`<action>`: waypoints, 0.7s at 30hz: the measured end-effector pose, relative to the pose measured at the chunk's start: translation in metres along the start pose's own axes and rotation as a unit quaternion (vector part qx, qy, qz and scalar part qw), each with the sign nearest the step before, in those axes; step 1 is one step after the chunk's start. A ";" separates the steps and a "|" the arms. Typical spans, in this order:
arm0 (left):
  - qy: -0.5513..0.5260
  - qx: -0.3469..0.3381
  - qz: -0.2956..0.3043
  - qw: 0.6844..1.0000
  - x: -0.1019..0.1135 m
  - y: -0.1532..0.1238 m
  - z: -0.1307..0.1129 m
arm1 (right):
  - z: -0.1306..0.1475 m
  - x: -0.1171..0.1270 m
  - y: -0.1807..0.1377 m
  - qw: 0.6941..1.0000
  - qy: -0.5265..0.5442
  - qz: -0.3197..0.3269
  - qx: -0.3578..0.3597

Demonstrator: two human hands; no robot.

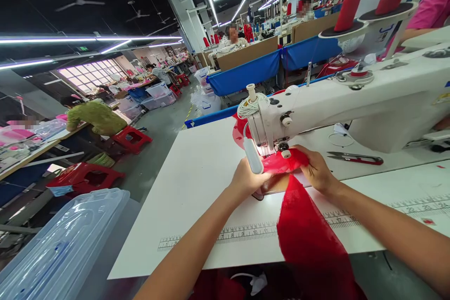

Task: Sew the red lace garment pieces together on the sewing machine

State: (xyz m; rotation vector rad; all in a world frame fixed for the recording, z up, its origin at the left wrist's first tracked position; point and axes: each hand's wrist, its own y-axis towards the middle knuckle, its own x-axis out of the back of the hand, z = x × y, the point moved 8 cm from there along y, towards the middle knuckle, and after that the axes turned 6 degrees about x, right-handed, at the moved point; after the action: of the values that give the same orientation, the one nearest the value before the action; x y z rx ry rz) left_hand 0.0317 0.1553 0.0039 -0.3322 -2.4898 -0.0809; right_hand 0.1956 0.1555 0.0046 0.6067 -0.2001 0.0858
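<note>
As the frame was taken, the red fabric lay in a strip on the white table, running from the bottom centre of the frame up to the needle area of the sewing machine at centre. The left hand rested on the cloth's left edge, just left of the presser foot, with its fingers curled. Whether it pinched the cloth could not be told. The right hand sat just right of the needle, its fingers closed on a fold of the fabric. The strip passed between the two hands and across a printed ruler. Thread snips lay to the right, apart from both hands.
</note>
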 end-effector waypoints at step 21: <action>0.201 -0.040 -0.148 0.967 -0.009 -0.008 -0.005 | 0.011 -0.003 0.000 0.998 -0.027 0.047 0.027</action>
State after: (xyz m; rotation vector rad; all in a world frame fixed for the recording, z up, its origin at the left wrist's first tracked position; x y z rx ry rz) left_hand 0.0397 0.1453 0.0029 0.0283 -2.1154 -0.3381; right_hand 0.1904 0.1492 0.0132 0.6540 -0.2800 0.1670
